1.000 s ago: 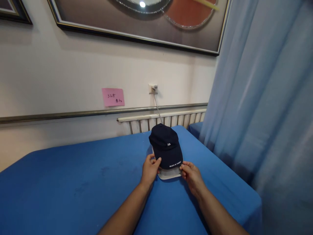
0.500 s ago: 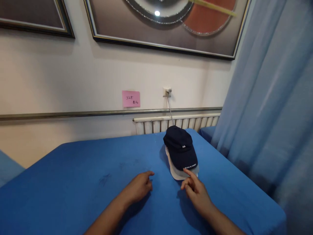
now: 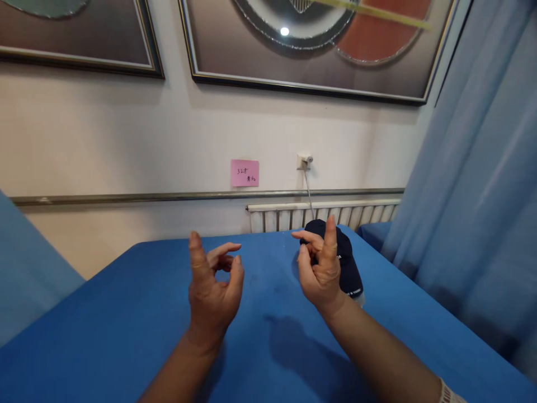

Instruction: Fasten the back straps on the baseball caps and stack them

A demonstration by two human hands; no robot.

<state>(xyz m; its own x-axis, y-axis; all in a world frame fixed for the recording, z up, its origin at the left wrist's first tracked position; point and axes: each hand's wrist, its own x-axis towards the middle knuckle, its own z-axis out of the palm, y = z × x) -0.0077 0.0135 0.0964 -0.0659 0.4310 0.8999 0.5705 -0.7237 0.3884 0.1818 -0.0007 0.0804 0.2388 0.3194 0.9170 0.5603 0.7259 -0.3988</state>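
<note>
Both hands are raised above the blue cloth-covered surface (image 3: pixel 260 347), index fingers pointing up. My left hand (image 3: pixel 213 294) is left of the middle, its thumb and other fingers bent and apart, with nothing in it. On the right, my right hand (image 3: pixel 321 274) has much the same shape and is empty too. It partly hides a dark navy baseball cap (image 3: pixel 351 275) with white lettering on the brim. Beneath that cap, a bit of a pale cap (image 3: pixel 361 300) peeks out. I cannot tell whether the right hand touches the caps; it appears to be in front of them.
Behind the covered surface are a white radiator (image 3: pixel 285 218) and a metal rail (image 3: pixel 168 196). A pink note (image 3: pixel 244 173) and a socket with a plug (image 3: pixel 305 162) are on the wall, below framed pictures (image 3: pixel 310 87). Blue curtains (image 3: pixel 470 184) hang at the right.
Both hands have lifted from low over the cloth, and their index fingers have turned upward. The left hand moved leftward. The view shifted slightly; the caps still lie on the cloth.
</note>
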